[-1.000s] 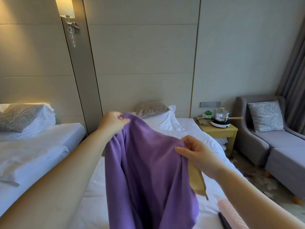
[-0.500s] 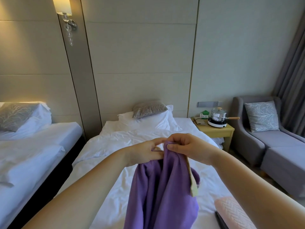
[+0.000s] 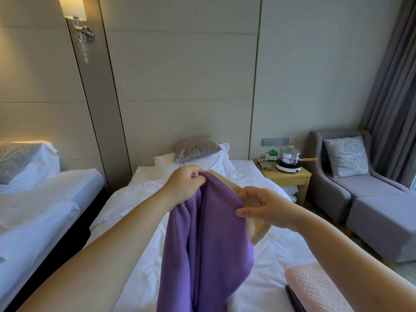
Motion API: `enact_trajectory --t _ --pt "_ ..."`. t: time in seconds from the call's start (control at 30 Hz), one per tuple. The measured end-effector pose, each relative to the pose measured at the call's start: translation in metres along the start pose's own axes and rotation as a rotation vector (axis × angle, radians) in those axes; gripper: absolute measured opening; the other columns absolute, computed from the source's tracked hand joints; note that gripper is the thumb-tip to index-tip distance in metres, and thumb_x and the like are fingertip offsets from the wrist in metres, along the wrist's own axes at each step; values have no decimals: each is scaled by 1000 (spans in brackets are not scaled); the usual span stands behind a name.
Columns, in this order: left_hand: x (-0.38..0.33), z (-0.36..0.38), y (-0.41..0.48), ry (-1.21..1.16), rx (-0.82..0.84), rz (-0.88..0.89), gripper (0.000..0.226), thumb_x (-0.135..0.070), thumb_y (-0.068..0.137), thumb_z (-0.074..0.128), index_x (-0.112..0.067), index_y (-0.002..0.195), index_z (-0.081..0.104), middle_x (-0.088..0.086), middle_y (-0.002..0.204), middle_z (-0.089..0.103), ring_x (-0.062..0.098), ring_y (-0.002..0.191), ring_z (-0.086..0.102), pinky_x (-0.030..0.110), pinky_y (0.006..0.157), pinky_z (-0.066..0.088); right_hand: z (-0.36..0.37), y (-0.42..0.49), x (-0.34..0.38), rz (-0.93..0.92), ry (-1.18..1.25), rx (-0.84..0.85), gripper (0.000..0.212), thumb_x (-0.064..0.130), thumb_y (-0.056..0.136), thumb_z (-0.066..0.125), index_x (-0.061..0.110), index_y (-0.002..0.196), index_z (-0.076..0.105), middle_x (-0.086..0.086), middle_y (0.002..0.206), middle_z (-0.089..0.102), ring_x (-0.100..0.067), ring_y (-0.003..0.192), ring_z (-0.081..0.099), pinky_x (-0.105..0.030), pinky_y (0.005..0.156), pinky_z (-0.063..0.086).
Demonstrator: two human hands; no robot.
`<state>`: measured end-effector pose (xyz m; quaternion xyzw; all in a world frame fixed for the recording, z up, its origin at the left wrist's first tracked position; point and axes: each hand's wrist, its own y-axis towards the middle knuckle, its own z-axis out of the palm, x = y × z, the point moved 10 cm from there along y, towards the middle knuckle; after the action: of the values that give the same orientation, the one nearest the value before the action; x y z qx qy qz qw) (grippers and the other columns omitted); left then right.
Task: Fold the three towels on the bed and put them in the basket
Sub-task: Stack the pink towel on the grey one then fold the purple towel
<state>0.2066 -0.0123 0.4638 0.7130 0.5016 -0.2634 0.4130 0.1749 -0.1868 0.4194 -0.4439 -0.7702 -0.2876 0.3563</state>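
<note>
A purple towel (image 3: 209,244) with a beige border hangs in the air over the white bed (image 3: 135,221). My left hand (image 3: 184,183) grips its top edge at one corner. My right hand (image 3: 267,208) pinches the same top edge a little to the right and lower, where the beige border shows behind my fingers. The towel droops in folds between and below the two hands, out past the bottom of the view. A pink quilted towel (image 3: 315,289) lies folded on the bed at the lower right, beside a dark edge that I cannot identify. No basket is in view.
A second white bed (image 3: 45,199) stands to the left across a dark gap. At the bed's head lie white pillows and a grey cushion (image 3: 195,147). A wooden nightstand (image 3: 290,176) carries a steel pot on a small cooker. A grey armchair and footstool (image 3: 371,199) fill the right side.
A second ago my hands held the towel spread wide; they came together at its top edge, and now they have moved apart again along that edge. The view has tilted slightly.
</note>
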Motion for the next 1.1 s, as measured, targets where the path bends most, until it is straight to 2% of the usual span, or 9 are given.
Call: enact_trajectory --t 0.17,0.27,0.37,0.47,0.57,0.73,0.9,1.0,1.1 --pt "6 -25 0 -57 -117 -50 22 -14 89 56 -26 90 75 -4 88 74 5 85 65 11 72 45 -4 -7 -5 6 -19 6 25 15 78 71 25 65 53 13 61 44 -3 58 40 -13 55 34" --pt "1 -21 -2 -46 -87 -36 20 -16 89 58 -26 88 75 1 89 74 -1 79 63 6 69 44 -4 -6 -1 9 44 -60 12 13 82 69 22 79 62 5 75 58 -6 69 52 -19 63 46" --pt "-5 -15 -3 -59 -68 -42 21 -16 89 56 -25 85 74 8 85 72 7 78 61 19 77 48 4 1 11 -34 -61 -104 26 9 86 63 30 102 66 -2 109 59 -14 90 58 -29 83 51" --pt "-11 -20 -3 -6 -122 -24 21 -19 89 56 -29 82 73 -9 68 66 -8 61 55 1 58 39 22 4 25 -94 -20 -61 45 19 84 67 48 116 55 11 118 45 1 86 56 -13 72 49" --pt "-13 -19 -3 -36 -127 -31 21 -19 90 55 -28 85 73 -5 74 69 -2 65 57 4 60 42 34 6 29 -94 -46 -18 52 34 75 77 60 111 48 13 115 46 -1 82 55 -10 74 47" --pt "-17 -18 -3 -70 -173 -46 21 -17 90 52 -23 87 72 13 85 71 22 78 61 38 81 52 52 11 21 -84 -192 -43 40 43 69 80 41 102 57 14 118 37 1 92 47 -7 73 39" --pt "-16 -29 0 -63 -247 -63 21 -19 90 54 -31 79 68 4 86 72 16 79 62 28 75 50 50 10 16 -123 -232 -131 19 33 74 78 20 81 65 10 98 45 2 81 47 -6 71 37" --pt "-12 -38 1 -64 -266 -80 17 -21 90 56 -29 83 69 -2 79 69 12 76 60 25 72 47 32 4 15 -140 -222 -234 11 21 78 74 11 82 69 11 87 53 -2 76 52 -19 75 41" --pt "-3 -55 1 -26 -320 -92 17 -20 89 56 -30 83 69 -9 77 67 8 76 58 22 70 44 -1 -8 12 -110 -96 -388 5 10 79 69 13 76 66 8 77 55 -4 69 54 -19 70 44"
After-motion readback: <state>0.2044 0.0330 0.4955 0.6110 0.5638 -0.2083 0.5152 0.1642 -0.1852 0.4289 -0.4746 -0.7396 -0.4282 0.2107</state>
